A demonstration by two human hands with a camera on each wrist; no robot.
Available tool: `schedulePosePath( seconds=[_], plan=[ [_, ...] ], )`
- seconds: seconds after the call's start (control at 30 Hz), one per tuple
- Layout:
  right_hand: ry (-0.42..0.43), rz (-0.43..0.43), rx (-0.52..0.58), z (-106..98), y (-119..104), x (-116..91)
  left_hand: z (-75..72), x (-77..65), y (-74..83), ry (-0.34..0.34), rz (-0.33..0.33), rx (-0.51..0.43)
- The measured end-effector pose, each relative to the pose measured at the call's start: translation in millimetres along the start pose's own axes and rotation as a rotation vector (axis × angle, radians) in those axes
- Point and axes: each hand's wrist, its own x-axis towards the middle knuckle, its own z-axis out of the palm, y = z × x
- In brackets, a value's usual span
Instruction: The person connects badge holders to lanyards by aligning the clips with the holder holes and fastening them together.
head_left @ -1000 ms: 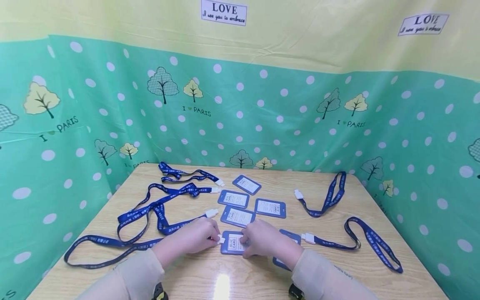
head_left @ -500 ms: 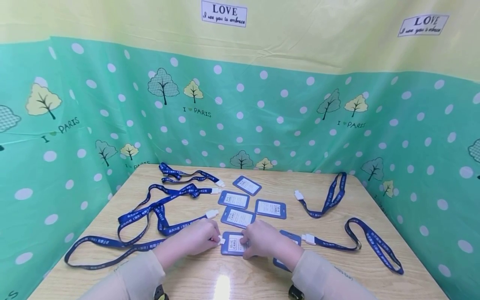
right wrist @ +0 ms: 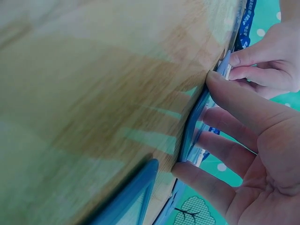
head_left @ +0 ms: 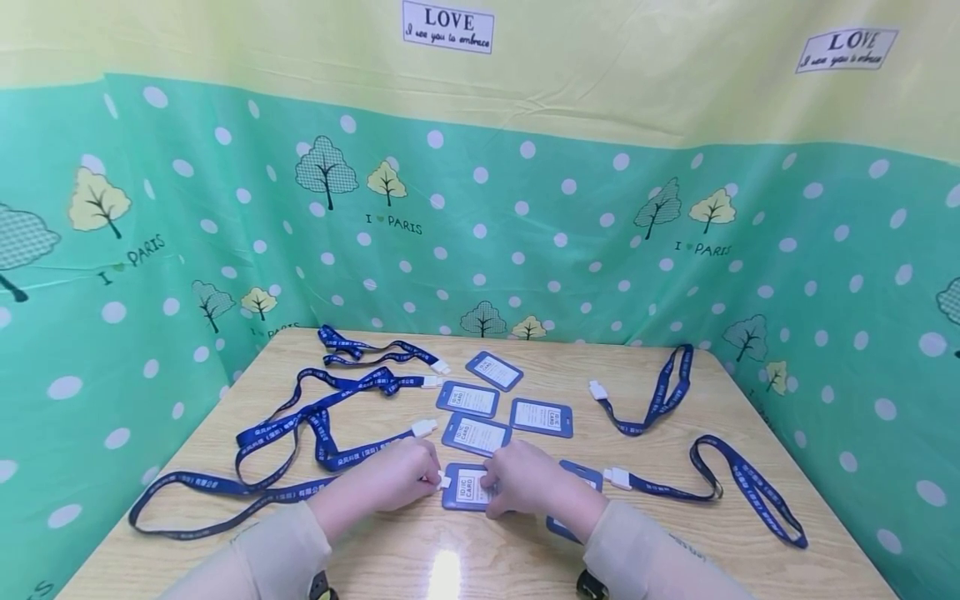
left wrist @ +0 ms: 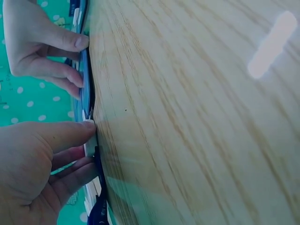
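Observation:
In the head view a blue ID card holder [head_left: 466, 487] lies near the middle front of the table. My right hand [head_left: 534, 478] grips its right side; in the right wrist view the thumb and fingers [right wrist: 227, 149] of that hand span its edges. At the holder's left end my left hand [head_left: 401, 473] pinches the white plastic clip [head_left: 444, 481] of a blue lanyard [head_left: 288, 493], whose strap loops off to the left. The left wrist view shows the clip [left wrist: 90, 149] between thumb and fingers, against the holder's end. Whether it passes through the slot cannot be told.
Several more card holders [head_left: 542, 417] lie behind; one card holder [head_left: 581, 469] is partly under the right forearm. Lanyards [head_left: 358, 454] tangle at left. Two others, a far lanyard [head_left: 660, 404] and a near lanyard [head_left: 742, 479], lie right. A patterned curtain [head_left: 525, 242] surrounds the wooden table [head_left: 390, 554].
Both hands, the card holder and the clip stay almost where they were. On the left side, the curtain has shifted slightly to the right.

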Motion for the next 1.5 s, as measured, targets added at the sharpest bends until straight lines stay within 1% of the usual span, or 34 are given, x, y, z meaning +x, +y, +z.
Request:
schedulePosePath(
  seconds=[0.3, 0.6, 0.73, 0.87, 1.2, 1.33, 1.5],
  plan=[
    [-0.003, 0.015, 0.011, -3.2, -0.7, -0.2, 2.5, 1.6, -1.9, 0.018, 0.026, -0.001],
    [0.005, 0.015, 0.003, -3.0, 0.3, -0.1, 4.2, 3.3, -0.6, 0.052, 0.028, 0.000],
    [0.015, 0.015, 0.010, -3.2, 1.0, -0.5, 4.7, 3.8, 2.5, 0.064, -0.004, -0.005],
    [0.020, 0.019, 0.019, -3.2, 1.7, -0.1, 4.8, 4.4, 4.2, 0.062, -0.039, -0.009],
    [0.017, 0.035, 0.028, -0.8, 3.3, 1.1, 5.5, 4.4, 3.8, 0.053, -0.046, -0.038],
    [0.006, 0.034, 0.037, -0.2, 3.6, 0.7, 5.2, 3.2, 2.9, 0.050, -0.029, -0.041],
    [-0.001, 0.034, 0.048, 1.8, 3.4, -0.2, 5.6, 1.9, 1.5, 0.035, -0.035, -0.037]
  ],
)
